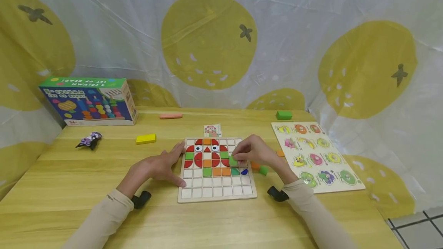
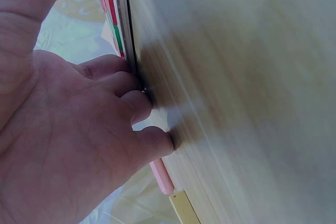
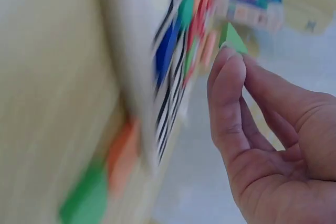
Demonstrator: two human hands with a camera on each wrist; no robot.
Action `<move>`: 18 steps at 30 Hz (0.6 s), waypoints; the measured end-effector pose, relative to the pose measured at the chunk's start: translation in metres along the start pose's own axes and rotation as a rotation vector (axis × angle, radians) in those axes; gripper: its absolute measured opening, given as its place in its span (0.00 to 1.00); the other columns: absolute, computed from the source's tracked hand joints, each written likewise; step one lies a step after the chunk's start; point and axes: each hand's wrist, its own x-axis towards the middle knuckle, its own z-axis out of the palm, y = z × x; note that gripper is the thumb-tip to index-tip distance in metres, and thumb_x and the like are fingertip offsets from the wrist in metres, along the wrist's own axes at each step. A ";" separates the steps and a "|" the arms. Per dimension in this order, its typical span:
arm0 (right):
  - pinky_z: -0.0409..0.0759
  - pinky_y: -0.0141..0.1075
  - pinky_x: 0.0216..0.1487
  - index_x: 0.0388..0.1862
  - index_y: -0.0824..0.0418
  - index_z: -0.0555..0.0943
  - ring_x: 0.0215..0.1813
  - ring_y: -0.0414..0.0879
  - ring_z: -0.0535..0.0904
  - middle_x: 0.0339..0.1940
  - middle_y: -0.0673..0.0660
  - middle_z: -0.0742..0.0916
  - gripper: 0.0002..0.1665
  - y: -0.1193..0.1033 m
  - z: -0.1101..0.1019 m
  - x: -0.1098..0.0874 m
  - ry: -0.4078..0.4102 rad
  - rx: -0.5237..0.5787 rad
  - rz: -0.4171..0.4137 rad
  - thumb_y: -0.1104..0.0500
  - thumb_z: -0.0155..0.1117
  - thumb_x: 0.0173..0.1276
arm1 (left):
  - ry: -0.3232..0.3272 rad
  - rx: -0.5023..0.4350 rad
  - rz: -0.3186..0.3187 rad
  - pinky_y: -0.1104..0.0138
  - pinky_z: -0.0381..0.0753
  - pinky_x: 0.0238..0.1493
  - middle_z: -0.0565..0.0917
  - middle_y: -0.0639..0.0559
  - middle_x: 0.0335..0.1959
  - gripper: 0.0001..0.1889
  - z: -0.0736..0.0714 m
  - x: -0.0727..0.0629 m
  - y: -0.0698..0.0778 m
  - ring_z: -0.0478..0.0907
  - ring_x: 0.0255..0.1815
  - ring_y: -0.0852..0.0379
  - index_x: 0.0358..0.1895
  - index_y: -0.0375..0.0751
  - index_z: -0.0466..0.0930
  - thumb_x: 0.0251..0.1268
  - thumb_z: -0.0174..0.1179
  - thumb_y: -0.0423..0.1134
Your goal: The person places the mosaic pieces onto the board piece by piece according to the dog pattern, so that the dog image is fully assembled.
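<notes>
A wooden grid board (image 1: pixel 218 199) lies on the table, partly filled with red, green and orange pieces and round eye pieces that form a face-like pattern. Below the pattern, a teal piece (image 1: pixel 235 171) and a blue piece (image 1: pixel 244 172) sit in one row. My right hand (image 1: pixel 257 150) pinches a small green block (image 3: pixel 232 39) between thumb and fingertips, over the board's right side. Along the left edge my left hand (image 1: pixel 157 167) rests with fingers spread, its thumb near the lower-left cells. A small pattern card (image 1: pixel 212 130) lies behind the board.
Loose orange (image 1: pixel 255 166) and green (image 1: pixel 263 170) blocks lie right of the board. Farther right is a fruit puzzle board (image 1: pixel 346 190). A bead-set box (image 1: pixel 90 103), small doll (image 1: pixel 90 140), yellow block (image 1: pixel 145 138), pink stick (image 1: pixel 171 116) and green block (image 1: pixel 283 115) stand around the table.
</notes>
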 end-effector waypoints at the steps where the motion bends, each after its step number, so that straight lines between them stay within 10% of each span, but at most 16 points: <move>1: 0.92 0.44 0.37 0.42 0.69 0.92 0.30 0.53 0.90 0.33 0.60 0.93 0.04 -0.004 0.007 0.003 -0.023 0.013 -0.007 0.69 0.72 0.74 | 0.000 0.002 -0.001 0.23 0.48 0.77 0.41 0.32 0.90 0.73 0.000 0.000 0.000 0.41 0.82 0.12 0.89 0.38 0.33 0.56 0.81 0.60; 18: 0.86 0.30 0.33 0.35 0.66 0.94 0.28 0.38 0.86 0.29 0.49 0.92 0.01 -0.036 0.076 0.023 -0.088 -0.125 -0.021 0.69 0.80 0.65 | -0.004 0.019 -0.002 0.22 0.49 0.76 0.41 0.31 0.89 0.73 -0.001 0.002 -0.001 0.42 0.82 0.12 0.89 0.39 0.33 0.55 0.81 0.62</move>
